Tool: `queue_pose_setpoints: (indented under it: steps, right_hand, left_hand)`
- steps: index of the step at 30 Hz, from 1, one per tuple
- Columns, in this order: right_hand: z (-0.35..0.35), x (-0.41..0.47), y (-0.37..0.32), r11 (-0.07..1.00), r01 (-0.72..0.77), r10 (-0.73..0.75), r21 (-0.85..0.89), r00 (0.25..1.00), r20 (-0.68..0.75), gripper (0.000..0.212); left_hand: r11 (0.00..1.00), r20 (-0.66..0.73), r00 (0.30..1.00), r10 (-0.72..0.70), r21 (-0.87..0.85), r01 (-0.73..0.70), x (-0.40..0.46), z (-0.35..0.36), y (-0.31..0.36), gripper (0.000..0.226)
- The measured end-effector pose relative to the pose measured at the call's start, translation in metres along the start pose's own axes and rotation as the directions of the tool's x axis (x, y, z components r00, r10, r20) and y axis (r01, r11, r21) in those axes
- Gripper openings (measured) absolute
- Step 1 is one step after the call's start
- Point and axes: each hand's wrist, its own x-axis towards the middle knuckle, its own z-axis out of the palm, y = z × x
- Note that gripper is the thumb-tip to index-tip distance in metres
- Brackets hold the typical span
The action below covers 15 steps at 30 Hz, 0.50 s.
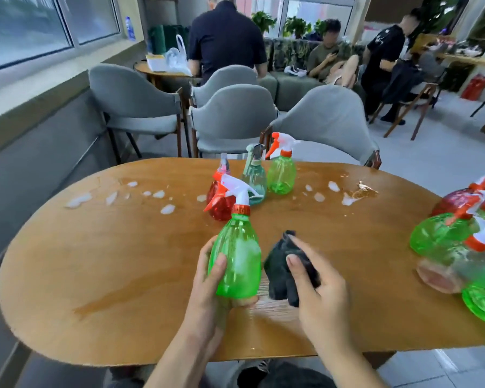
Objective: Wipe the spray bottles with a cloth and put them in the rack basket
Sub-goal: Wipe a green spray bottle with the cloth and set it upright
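Note:
My left hand [207, 287] grips a green spray bottle [237, 256] with a white and orange trigger head, held upright just above the wooden table [95, 261]. A white foamy smear shows on its side. Just to its right, my right hand [317, 287] holds a dark crumpled cloth [280, 273], close to the bottle. Behind stand a red bottle [220, 203], a teal bottle [254, 180] and another green bottle [282, 172]. At the right edge several green and red bottles [443, 233] lie piled together; no basket rim is plainly visible around them.
White foam blobs [167, 209] and wet patches dot the far half of the table. Grey chairs [233, 119] stand behind it. Several people sit or stand at the back of the room. A window wall runs along the left.

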Motion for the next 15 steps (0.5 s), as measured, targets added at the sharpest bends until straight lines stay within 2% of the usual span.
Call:
queue_pose_setpoints:
  steps: [3, 5, 8, 11, 15]
  right_hand:
    - [0.002, 0.036, -0.009, 0.997, 0.02, -0.022, 0.075, 1.0, 0.016, 0.035]
    - [0.006, 0.058, -0.018, 0.987, 0.157, -0.155, -0.022, 0.984, 0.091, 0.031]
    - [0.021, 0.083, -0.018, 0.869, 0.455, -0.381, -0.196, 0.867, 0.322, 0.024]
    - [0.038, 0.095, -0.013, 0.754, 0.594, -0.42, -0.282, 0.765, 0.489, 0.021]
    - [0.042, 0.101, -0.016, 0.639, 0.683, -0.396, -0.354, 0.686, 0.611, 0.022]
  left_hand:
    - [1.0, -0.079, 0.997, 0.021, 0.016, -0.02, 0.004, -0.004, -0.001, 0.094]
    - [0.998, -0.094, 0.994, 0.051, 0.026, -0.049, 0.008, -0.011, -0.007, 0.093]
    - [0.997, -0.091, 0.994, 0.067, 0.038, -0.064, 0.009, -0.015, -0.012, 0.086]
    - [0.996, -0.088, 0.992, 0.087, 0.01, -0.087, 0.01, -0.017, -0.015, 0.07]
    - [0.995, -0.092, 0.991, 0.093, -0.023, -0.095, 0.01, -0.02, -0.015, 0.063]
